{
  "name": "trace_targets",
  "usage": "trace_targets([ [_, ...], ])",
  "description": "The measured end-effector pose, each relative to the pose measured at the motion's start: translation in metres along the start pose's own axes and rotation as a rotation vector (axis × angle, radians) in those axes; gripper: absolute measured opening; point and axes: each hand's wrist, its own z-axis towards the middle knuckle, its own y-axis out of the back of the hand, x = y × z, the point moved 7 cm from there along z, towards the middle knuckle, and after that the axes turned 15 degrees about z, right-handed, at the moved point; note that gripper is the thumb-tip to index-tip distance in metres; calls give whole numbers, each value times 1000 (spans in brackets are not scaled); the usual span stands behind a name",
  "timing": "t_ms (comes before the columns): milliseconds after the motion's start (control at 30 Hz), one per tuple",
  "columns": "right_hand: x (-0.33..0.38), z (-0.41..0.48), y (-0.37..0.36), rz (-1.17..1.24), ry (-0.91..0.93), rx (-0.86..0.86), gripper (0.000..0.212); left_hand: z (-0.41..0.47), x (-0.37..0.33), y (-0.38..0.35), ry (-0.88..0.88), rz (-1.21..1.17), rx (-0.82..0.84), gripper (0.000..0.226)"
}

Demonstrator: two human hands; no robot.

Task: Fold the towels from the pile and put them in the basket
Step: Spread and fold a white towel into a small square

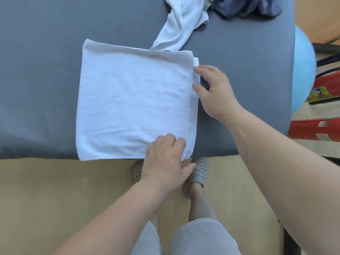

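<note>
White and folded, the towel lies flat on the grey table. Your left hand curls round its corner at 5 o'clock, and your right hand touches its 3 o'clock edge with loose fingers. The pile sits at 1 o'clock.

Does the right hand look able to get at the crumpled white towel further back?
Probably yes: the right hand touches the right edge of the folded towel, and only bare grey table lies between it and the crumpled white towel.
</note>
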Motion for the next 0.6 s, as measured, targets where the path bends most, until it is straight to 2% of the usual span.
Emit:
trace_targets([
  [67,-2,4,-3,-69,-6,72,45,1,-2,-11,17,51,44,47],
  [233,3,4,-7,-89,-24,135,46,-5,5,-14,5,-49,-73,17],
  [333,12,6,-11,-99,18,137,50,-8,10,-10,-13,-99,-92,6],
  [500,38,2,-1,181,118,103,47,-13,4,21,54,-100,-171,8],
  [600,42,-1,14,264,129,27,43,-18,-12,29,21,-130,-203,13],
])
